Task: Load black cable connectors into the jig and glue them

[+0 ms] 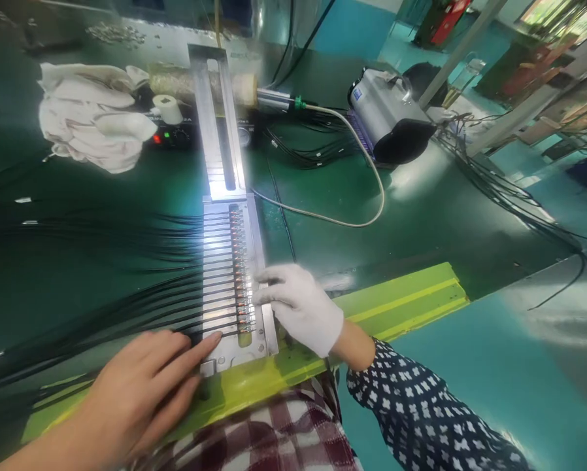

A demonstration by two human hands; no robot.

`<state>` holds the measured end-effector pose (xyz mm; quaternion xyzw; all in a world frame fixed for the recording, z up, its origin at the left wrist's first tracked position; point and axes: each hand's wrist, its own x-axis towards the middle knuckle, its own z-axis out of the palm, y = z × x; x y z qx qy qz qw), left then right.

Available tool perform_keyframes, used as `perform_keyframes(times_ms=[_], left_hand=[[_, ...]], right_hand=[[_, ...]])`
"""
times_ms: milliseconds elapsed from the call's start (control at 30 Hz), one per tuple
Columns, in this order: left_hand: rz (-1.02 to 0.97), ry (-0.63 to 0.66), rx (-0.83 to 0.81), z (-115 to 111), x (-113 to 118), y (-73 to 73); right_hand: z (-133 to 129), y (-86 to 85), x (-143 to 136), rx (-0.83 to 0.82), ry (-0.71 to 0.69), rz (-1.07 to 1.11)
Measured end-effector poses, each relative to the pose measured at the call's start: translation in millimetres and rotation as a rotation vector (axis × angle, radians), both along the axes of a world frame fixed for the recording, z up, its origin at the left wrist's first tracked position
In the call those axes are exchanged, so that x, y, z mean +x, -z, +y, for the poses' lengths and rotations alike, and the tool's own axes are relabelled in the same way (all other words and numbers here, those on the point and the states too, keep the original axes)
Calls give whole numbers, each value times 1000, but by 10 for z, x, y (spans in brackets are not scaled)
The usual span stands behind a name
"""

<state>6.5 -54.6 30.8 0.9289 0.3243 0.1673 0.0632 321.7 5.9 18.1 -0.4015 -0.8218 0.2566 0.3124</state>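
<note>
A metal jig (218, 288) lies in front of me, its hinged frame lid (208, 131) swung back. Several black cables (176, 297) run in from the left across its slots. Their stripped copper ends meet small metal terminals (239, 261) in a row along the right side. My bare left hand (146, 379) rests at the jig's near left corner, index finger stretched out onto the nearest cable. In a white glove, my right hand (298, 307) reaches over the jig's right edge beside the terminals, fingers extended and slightly apart, with nothing visible in them.
Behind the jig are a white cloth (95, 114), a white spool (167, 109) and a metal cylinder with a pale cord (278, 99). A silver lamp-like device (389, 114) stands at the back right. Yellow-green strips (406, 301) line the table's front edge. Loose cables (509, 196) hang off the right.
</note>
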Motion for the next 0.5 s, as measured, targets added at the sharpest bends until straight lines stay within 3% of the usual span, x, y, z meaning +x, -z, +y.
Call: perform_keyframes(times_ms=[100,267,400,500], left_hand=[[38,41,75,48,218,-83],[47,57,217,95,458,-105],[51,55,204,122,363,-120],[31,30,258,81,208,84]], right_hand=[[31,30,-21,-12,2,-30],[22,52,-80,-49,49,5],[34,13,-136,-112,65,22],[185,-79,-177,-103,37,1]])
